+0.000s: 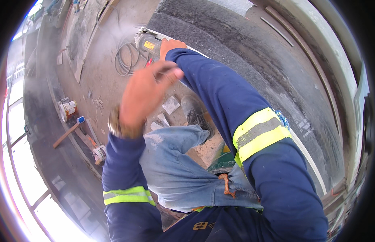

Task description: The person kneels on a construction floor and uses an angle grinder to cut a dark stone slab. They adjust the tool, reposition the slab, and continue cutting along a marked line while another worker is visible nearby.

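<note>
My right hand (171, 46) is closed round the grey body of an angle grinder (151, 43) with a yellow label. The tool lies along the left edge of a dark stone slab (252, 52), its head pointing away to the left, where pale dust hangs. Its disc cannot be made out. My left hand (144, 94) is raised nearer to me, apart from the tool and slightly blurred. Thumb and bent fingers stand apart with nothing seen between them. A watch or bracelet (119, 123) circles that wrist.
A coiled cable (126, 59) lies on the floor left of the grinder. Broken stone pieces (170, 105) lie by my shoe (192, 111). At the left are a white bucket (68, 110) and a wooden-handled hammer (69, 132). A long bar (277, 31) rests beyond the slab.
</note>
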Demonstrator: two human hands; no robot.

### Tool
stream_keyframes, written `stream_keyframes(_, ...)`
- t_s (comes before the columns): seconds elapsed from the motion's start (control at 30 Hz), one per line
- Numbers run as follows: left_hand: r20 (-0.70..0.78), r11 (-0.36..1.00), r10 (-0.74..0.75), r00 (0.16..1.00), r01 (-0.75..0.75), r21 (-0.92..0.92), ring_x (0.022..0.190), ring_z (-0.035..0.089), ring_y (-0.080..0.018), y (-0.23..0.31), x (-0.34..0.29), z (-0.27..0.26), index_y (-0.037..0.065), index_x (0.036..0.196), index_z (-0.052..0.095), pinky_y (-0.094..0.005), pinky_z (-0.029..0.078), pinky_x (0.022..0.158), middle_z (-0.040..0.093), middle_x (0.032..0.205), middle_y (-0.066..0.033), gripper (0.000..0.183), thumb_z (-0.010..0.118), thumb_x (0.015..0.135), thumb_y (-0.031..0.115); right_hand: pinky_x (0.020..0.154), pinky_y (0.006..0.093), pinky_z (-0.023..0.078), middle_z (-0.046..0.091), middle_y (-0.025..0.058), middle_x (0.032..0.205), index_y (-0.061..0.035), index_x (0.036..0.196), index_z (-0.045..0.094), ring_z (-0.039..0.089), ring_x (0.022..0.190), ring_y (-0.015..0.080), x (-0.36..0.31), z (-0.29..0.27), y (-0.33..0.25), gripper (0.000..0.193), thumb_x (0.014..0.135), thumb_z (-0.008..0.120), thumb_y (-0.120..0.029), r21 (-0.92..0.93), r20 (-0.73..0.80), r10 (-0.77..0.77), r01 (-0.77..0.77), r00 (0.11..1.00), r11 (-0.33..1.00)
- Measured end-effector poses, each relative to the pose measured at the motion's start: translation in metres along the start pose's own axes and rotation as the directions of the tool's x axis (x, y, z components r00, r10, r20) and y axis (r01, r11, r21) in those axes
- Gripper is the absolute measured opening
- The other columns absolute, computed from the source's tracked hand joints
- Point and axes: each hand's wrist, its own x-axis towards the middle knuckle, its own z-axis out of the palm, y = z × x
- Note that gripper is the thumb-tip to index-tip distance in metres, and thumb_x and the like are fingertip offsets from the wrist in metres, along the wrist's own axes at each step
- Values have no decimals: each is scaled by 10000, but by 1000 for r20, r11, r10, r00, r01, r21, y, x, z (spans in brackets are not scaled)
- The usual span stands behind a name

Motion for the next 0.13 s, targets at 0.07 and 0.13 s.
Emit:
stream_keyframes(0.07,15,981,194,981,-194,27,908,686,-221,39,-39,11,26,1119,686,-339,530,825,707,990,-126,384,708,896,338,916,448,535,670,213,1166,-41,1247,568,662,1084,377,-19,-15,-8,503,779,668,-196,-56,44,-30,32,999,998)
stream_keyframes(0.13,24,942,328,944,-329,70,920,702,-273,53,-55,15,33,1105,688,-363,544,814,707,1008,-170,380,732,875,332,938,441,526,663,212,1185,-56,1282,556,648,1114,373,-27,-25,-15,515,798,669,-188,-59,79,-18,22,997,998)
